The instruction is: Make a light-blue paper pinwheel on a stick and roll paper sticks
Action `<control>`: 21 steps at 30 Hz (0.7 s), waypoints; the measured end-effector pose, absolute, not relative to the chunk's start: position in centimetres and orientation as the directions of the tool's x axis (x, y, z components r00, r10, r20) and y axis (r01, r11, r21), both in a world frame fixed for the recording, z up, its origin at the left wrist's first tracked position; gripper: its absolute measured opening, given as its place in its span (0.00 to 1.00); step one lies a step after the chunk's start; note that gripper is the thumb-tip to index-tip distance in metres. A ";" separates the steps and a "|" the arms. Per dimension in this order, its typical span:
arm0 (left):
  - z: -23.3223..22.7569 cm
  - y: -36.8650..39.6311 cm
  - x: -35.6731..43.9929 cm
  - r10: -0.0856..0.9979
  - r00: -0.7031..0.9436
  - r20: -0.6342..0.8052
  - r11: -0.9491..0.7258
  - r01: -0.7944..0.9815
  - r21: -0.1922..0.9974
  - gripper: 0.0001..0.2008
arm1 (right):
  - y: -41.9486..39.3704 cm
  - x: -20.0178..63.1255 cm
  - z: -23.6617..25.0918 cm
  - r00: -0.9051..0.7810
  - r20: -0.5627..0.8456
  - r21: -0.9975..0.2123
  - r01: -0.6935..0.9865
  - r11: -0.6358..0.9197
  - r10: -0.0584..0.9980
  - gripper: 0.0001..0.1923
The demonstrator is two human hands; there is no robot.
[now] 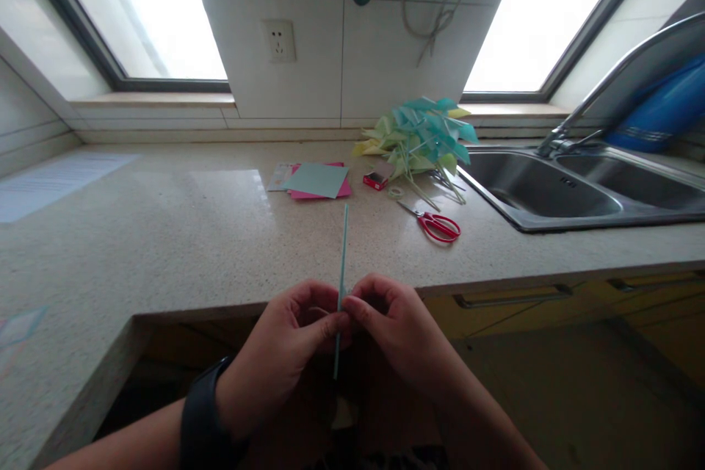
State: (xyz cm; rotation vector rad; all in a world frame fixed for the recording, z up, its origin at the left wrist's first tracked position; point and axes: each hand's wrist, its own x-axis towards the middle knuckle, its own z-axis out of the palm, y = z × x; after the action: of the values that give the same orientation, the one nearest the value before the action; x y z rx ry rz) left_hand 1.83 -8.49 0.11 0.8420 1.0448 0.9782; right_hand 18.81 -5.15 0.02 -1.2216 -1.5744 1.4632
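Note:
Both hands meet in front of the counter edge, pinching a thin teal stick (343,257) that points away over the countertop. My left hand (286,345), with a dark band on its wrist, grips the stick from the left. My right hand (393,334) pinches it from the right at the same spot. A small pale piece sits between the fingertips, too small to make out. The stick's lower end pokes out below the fingers.
On the speckled countertop (165,235) lie teal and pink paper sheets (319,181), a small red box (375,180), red-handled scissors (438,225) and a heap of teal and yellow paper pinwheels (421,139). A steel sink (551,194) with a tap is at right.

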 end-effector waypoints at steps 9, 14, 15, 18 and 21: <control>0.2 -8.5 1.3 0.912 0.219 -0.347 0.400 -0.283 0.872 0.11 | -5.2 18.9 0.4 -0.344 -0.093 -0.974 0.228 -0.013 0.934 0.06; 0.4 -8.2 1.1 0.902 0.209 -0.379 0.427 -0.297 0.854 0.13 | -5.1 18.8 0.6 -0.353 -0.094 -0.967 0.254 -0.001 0.931 0.07; 0.4 -8.1 1.1 0.896 0.215 -0.388 0.439 -0.307 0.844 0.14 | -5.0 18.8 0.5 -0.355 -0.089 -0.966 0.259 0.007 0.931 0.07; 0.3 -7.9 1.1 0.885 0.238 -0.401 0.462 -0.333 0.822 0.14 | -4.8 18.7 0.4 -0.371 -0.078 -0.959 0.280 0.031 0.925 0.07; 0.0 -7.7 1.0 0.882 0.245 -0.403 0.467 -0.340 0.816 0.14 | -4.6 18.7 0.2 -0.390 -0.080 -0.947 0.317 0.052 0.917 0.07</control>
State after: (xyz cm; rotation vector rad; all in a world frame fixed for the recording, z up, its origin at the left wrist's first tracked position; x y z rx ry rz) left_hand 0.98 -7.66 0.03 0.6637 0.9900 0.9234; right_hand 18.74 -4.58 0.17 -1.2391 -1.7610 1.3476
